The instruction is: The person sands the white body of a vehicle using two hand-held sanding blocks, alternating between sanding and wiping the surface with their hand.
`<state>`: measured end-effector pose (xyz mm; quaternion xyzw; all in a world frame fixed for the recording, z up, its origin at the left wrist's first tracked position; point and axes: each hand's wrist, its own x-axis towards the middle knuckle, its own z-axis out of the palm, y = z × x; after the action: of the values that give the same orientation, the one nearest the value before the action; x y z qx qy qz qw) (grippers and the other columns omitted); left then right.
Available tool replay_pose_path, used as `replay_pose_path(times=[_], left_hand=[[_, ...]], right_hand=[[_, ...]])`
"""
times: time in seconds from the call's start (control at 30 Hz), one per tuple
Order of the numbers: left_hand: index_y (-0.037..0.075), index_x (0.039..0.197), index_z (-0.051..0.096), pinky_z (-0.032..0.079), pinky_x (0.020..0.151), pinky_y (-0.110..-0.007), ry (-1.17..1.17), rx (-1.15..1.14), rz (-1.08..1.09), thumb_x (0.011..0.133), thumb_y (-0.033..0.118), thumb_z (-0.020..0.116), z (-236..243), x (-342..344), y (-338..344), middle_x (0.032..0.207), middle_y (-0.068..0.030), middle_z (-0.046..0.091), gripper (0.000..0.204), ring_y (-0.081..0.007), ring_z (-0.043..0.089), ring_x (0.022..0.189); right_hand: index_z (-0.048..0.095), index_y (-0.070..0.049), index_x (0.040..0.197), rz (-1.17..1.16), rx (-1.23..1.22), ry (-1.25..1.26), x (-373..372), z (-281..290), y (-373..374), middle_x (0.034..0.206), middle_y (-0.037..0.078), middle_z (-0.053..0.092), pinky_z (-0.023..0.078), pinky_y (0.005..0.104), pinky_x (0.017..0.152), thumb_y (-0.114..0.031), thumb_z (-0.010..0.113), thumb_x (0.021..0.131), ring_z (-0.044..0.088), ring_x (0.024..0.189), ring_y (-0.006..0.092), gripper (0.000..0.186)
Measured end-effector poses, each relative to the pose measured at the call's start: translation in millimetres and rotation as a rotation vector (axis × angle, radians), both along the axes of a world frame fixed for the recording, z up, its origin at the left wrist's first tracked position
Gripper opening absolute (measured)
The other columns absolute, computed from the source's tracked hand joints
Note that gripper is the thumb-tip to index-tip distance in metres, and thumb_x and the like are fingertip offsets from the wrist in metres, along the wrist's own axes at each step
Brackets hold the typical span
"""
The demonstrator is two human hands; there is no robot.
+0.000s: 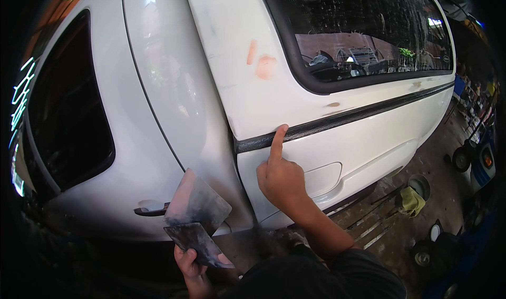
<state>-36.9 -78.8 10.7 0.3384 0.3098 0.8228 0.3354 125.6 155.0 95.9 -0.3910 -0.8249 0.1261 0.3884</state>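
Observation:
My left hand (191,265) is closed on two thin, flat putty plates at the lower left. The lower plate (194,241) is dark grey with a pink smear at its corner. The upper plate (199,201) is coated in pink and grey and stands tilted behind it. With its index finger stretched out and the other fingers curled, my right hand (281,178) touches the upper edge of a black trim strip (342,121) on a white vehicle's rear door (258,106). I see nothing held in it. Above the strip are two pinkish patches (265,67) and a small brownish spot.
A dark rear window (363,41) fills the upper right. The vehicle's side (174,88) curves away left, with a door handle (152,209) near the plates. On the floor at right are a bucket (420,184) with a yellow-green cloth (410,201), and a wheeled object (462,158).

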Motion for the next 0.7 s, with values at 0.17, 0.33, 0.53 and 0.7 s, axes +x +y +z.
replay_pose_path(times=[0.17, 0.33, 0.53, 0.7], left_hand=[[-0.006, 0.134, 0.04, 0.056, 0.082, -0.033, -0.01, -0.008, 0.046, 0.089, 0.02, 0.069, -7, -2, -9, 0.114, -0.0157, 0.063, 0.06, -0.0227, 0.067, 0.096], [-0.006, 0.133, 0.042, 0.056, 0.082, -0.033, -0.018, -0.021, 0.042, 0.089, 0.02, 0.07, -5, 0, -13, 0.115, -0.0163, 0.063, 0.059, -0.0227, 0.067, 0.097], [-0.012, 0.127, 0.048, 0.055, 0.089, -0.039, -0.075, -0.008, -0.102, 0.085, 0.014, 0.067, -7, 4, -6, 0.115, -0.0209, 0.065, 0.053, -0.0289, 0.068, 0.101], [-0.01, 0.13, 0.045, 0.059, 0.078, -0.037, -0.065, -0.066, -0.114, 0.086, 0.017, 0.07, -6, 16, -1, 0.111, -0.02, 0.066, 0.057, -0.0266, 0.07, 0.092]], right_hand=[[0.008, 0.022, 0.145, 0.023, 0.001, -0.022, -19, -3, -10, 0.047, 0.01, 0.051, 0.044, 0.0421, 0.042, -0.009, 0.057, 0.083, 0.051, 0.038, 0.03, 0.084], [0.008, 0.018, 0.147, 0.083, -0.021, -0.021, -18, -5, -16, 0.049, 0.01, 0.051, 0.044, 0.0428, 0.042, -0.01, 0.057, 0.082, 0.049, 0.037, 0.0292, 0.086], [0.012, 0.013, 0.15, -0.038, 0.073, 0.037, -12, -10, -2, 0.05, 0.011, 0.053, 0.044, 0.0445, 0.043, -0.007, 0.056, 0.082, 0.052, 0.038, 0.031, 0.084], [0.012, 0.011, 0.151, -0.071, 0.008, 0.1, 10, -9, 5, 0.057, 0.012, 0.058, 0.046, 0.0428, 0.045, -0.006, 0.054, 0.084, 0.057, 0.044, 0.0313, 0.081]])
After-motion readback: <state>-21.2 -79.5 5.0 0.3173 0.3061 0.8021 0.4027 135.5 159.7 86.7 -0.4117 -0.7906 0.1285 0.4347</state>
